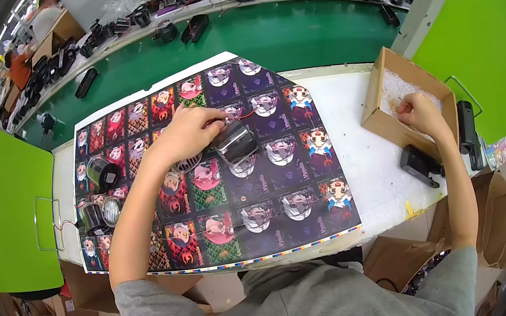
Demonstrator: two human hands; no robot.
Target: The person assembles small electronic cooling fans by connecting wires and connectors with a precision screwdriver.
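Note:
My left hand (193, 129) reaches over the printed sheet, its fingers closed at the upper edge of a black cylindrical housing (238, 144) with a glossy side. A thin red wire runs from the housing's top to the right. Partly under my left wrist lies a round slotted grille (189, 163). My right hand (419, 112) is inside an open cardboard box (374, 97), fingertips pinched together above small whitish pieces (394, 86). Whatever is between those fingertips is too small to make out.
On the sheet (276, 204) of cartoon cards, more black cylinders (102, 172) lie left. Black devices (420, 166) sit beside the box. Beyond is a green conveyor belt (286, 32) with a shelf of black units behind it. Green panels (11, 201) flank both sides.

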